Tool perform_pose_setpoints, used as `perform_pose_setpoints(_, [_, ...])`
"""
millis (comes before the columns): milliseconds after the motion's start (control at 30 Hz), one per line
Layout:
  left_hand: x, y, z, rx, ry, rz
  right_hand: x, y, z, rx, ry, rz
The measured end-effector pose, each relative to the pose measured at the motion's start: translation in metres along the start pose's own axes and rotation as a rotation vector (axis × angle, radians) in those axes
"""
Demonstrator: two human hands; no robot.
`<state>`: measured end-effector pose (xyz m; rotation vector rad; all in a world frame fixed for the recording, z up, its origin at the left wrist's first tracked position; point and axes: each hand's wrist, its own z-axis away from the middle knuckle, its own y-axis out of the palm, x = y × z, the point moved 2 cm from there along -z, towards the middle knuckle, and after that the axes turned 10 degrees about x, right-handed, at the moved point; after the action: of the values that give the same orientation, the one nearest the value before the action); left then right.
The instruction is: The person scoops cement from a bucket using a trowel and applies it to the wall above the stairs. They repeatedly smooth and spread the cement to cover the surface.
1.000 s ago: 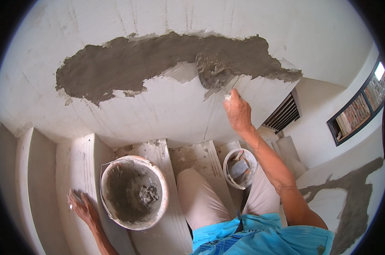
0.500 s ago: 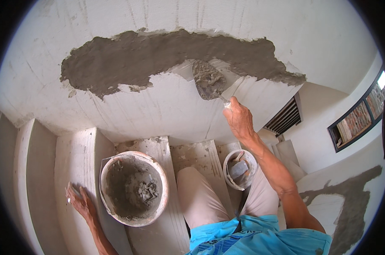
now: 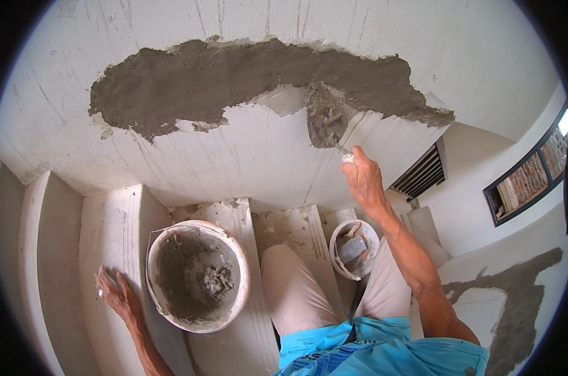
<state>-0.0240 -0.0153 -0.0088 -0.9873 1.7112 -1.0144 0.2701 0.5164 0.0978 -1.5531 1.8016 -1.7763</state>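
Observation:
My right hand [image 3: 365, 178] grips the handle of a trowel, whose blade [image 3: 325, 118], coated in wet grey mortar, is at the lower edge of a long, ragged grey mortar patch [image 3: 190, 81] on the white wall above the stairs. My left hand [image 3: 118, 292] lies on a step at lower left, fingers spread, just left of a large bucket [image 3: 238, 269] with wet mortar inside. A smaller white bucket [image 3: 372, 241] holding grey, flat pieces and other items I cannot make out stands near my right knee.
Concrete steps [image 3: 105, 229] run across below the wall, with my legs among them. At right are a slatted dark opening [image 3: 417, 172], a dark-framed window [image 3: 523, 178] showing brickwork, and another wall with grey patching [image 3: 525, 294]. A dark edge stands at far right.
The trowel in my right hand first dropped slightly from within the patch, then moved right along its lower edge. My left hand stays on the step. The view has shifted slightly.

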Motion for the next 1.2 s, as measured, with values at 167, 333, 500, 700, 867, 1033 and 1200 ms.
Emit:
perform_pose_setpoints(167, [-0.006,-0.002,0.0,-0.013,0.003,0.013,0.001,0.009,-0.001,-0.066,-0.081,0.012])
perform_pose_setpoints(333, [-0.005,-0.001,0.001,-0.055,0.02,0.004,0.009,0.003,-0.001,-0.048,-0.052,-0.007])
perform_pose_setpoints(500, [-0.001,0.0,0.0,-0.027,0.02,0.0,0.013,-0.002,-0.003,0.003,-0.03,0.032])
perform_pose_setpoints(700, [-0.009,-0.003,0.002,-0.041,0.025,0.058,0.0,-0.001,0.004,-0.001,0.032,-0.066])
perform_pose_setpoints(867, [-0.005,-0.001,0.001,-0.067,0.032,0.03,0.016,0.018,-0.002,0.01,-0.052,-0.031])
perform_pose_setpoints(1033, [-0.004,-0.003,0.001,-0.065,0.019,0.042,0.023,0.016,-0.008,0.019,-0.038,-0.148])
perform_pose_setpoints(1200, [-0.006,-0.002,0.003,-0.043,0.028,0.029,0.002,0.011,0.007,0.052,0.122,-0.406])
